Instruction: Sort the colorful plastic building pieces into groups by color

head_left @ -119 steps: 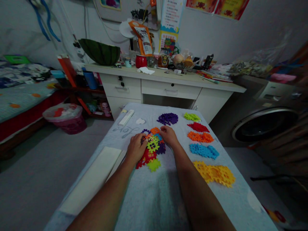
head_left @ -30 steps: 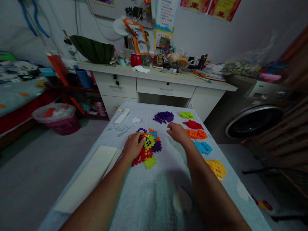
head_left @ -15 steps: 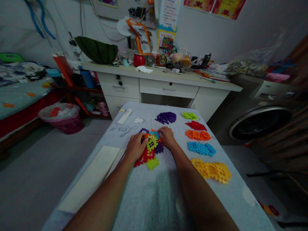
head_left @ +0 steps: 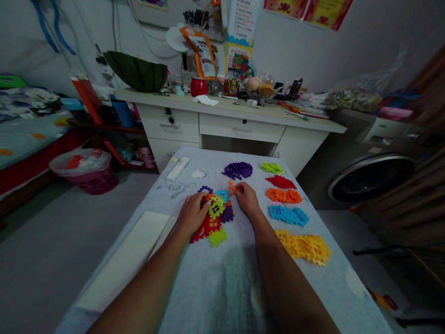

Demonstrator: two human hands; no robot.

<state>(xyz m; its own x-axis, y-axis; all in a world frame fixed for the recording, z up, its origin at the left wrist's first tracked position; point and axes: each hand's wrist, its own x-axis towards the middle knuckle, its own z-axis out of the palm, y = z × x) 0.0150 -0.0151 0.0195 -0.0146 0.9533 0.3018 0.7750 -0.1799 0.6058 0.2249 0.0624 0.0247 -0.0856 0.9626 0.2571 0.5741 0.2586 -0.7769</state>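
A mixed heap of toothed plastic building pieces lies mid-table, with a lime window-shaped piece (head_left: 216, 208) on top and red pieces (head_left: 211, 224) below. At the heap's left edge is my left hand (head_left: 192, 212), its fingers curled in and its thumb near the lime piece; what it grips is hidden. My right hand (head_left: 247, 196) pinches an orange building piece (head_left: 231, 186) at the heap's upper right. A blue piece (head_left: 222, 195) lies between the hands. Another lime piece (head_left: 218, 236) sits at the heap's near side.
Sorted piles line the right: lime (head_left: 272, 167), red (head_left: 281, 182), orange (head_left: 283, 195), blue (head_left: 288, 215) and yellow (head_left: 304, 247). A purple pile (head_left: 238, 170) is further back. Long white boards (head_left: 127, 260) lie left; a white desk (head_left: 239, 125) stands behind the table.
My right hand has drawn slightly right, away from the heap, and an orange piece now shows in its fingertips. My left hand stays at the heap. The view has shifted slightly.
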